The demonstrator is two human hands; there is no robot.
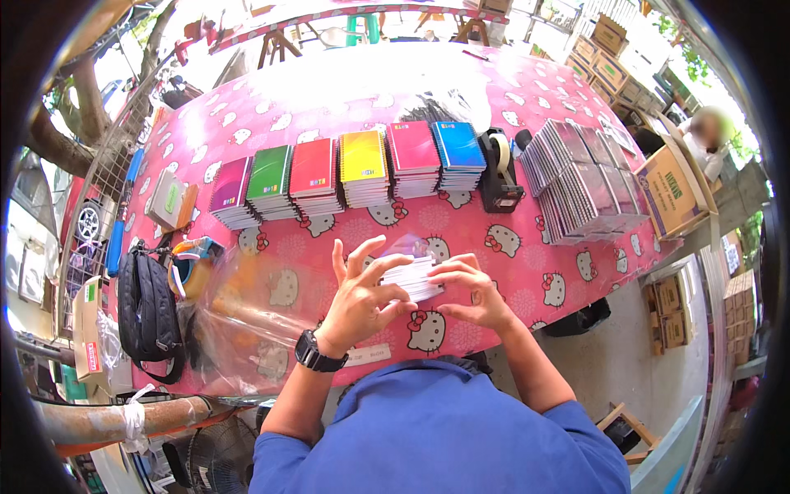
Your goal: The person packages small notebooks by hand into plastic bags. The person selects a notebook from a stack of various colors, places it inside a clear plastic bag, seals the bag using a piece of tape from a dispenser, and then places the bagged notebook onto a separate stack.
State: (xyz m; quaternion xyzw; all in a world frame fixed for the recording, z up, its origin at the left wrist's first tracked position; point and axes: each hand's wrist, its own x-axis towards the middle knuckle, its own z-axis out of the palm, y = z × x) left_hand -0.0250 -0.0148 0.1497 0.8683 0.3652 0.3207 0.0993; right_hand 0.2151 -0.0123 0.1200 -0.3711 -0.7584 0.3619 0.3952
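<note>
Between my hands is a small stack of notebooks [409, 281], its white page edges toward me and what looks like a purple cover at the far end. My left hand [366, 288] presses its left side, thumb and index finger curled against it and the other fingers spread. My right hand [476, 298] holds the right side with bent fingertips. Beyond stands a row of spiral notebook piles: purple [232, 185], green [270, 173], red [314, 169], yellow [364, 160], pink [414, 152] and blue [459, 148]. Clear plastic film [247, 321] lies left of my left hand.
A black tape dispenser [500, 185] stands right of the row, beside plastic-wrapped notebook stacks [580, 181]. At the left are a black bag [148, 305] and a pale stack [169, 202]. Cardboard boxes [675, 185] stand at the right, near another person [706, 144]. A pink patterned cloth [527, 280] covers the table.
</note>
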